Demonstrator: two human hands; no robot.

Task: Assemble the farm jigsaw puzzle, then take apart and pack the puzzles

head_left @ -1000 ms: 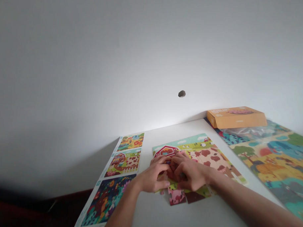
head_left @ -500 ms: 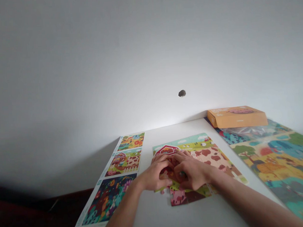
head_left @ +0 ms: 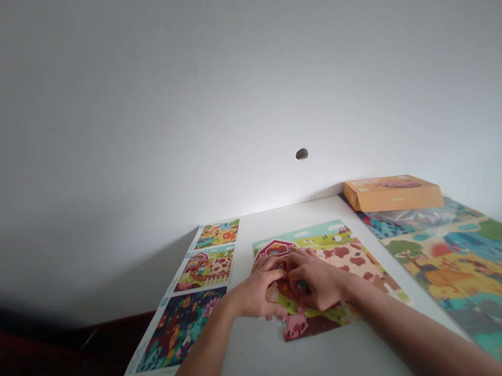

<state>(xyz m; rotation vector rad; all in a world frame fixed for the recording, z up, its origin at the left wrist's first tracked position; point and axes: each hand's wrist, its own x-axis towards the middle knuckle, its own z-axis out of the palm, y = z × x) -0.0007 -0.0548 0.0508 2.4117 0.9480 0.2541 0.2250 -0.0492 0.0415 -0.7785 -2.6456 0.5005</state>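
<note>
Centrally, the farm puzzle (head_left: 346, 257) lies on the worktop (head_left: 257, 355). The left hand (head_left: 259, 291), thumb parted from its fingers, rests at the barn picture (head_left: 276, 248); the right hand (head_left: 319, 281) bends its fingers downward, any pinch hidden. A picture sheet (head_left: 206, 268) lies at nine o'clock, an orange box (head_left: 393, 198) at two.
</note>
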